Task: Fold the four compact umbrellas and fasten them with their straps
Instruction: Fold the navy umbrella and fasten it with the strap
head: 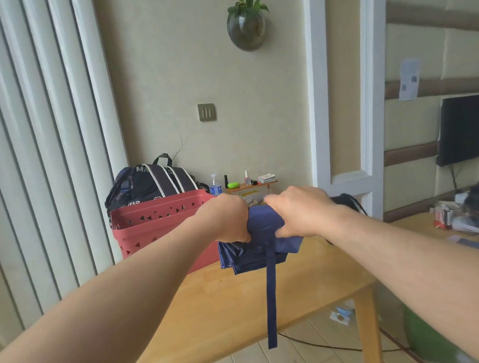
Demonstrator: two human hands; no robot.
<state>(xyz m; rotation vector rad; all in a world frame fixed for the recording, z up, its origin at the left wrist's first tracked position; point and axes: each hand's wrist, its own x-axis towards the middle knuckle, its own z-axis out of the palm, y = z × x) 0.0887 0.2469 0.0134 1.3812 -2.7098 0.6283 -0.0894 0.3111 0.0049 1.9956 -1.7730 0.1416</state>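
Wooden and pale, the surface (240, 307) carries the work in a beige-walled room. Above its middle a navy umbrella (260, 244) is held up, folded cloth bunched, its strap (271, 291) hanging loose toward the near edge. Left hand (229, 221) grips the bundle's left end with curled fingers; right hand (299, 214) clutches the right end, thumb beneath. Just left sits a red basket (151, 223), a backpack (151, 181) behind it. Farther back stands a small shelf (251, 184) of bottles.

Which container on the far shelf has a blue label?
The clear spray bottle at the shelf's left end; the small bottle further right holds pinkish liquid and has no blue label.
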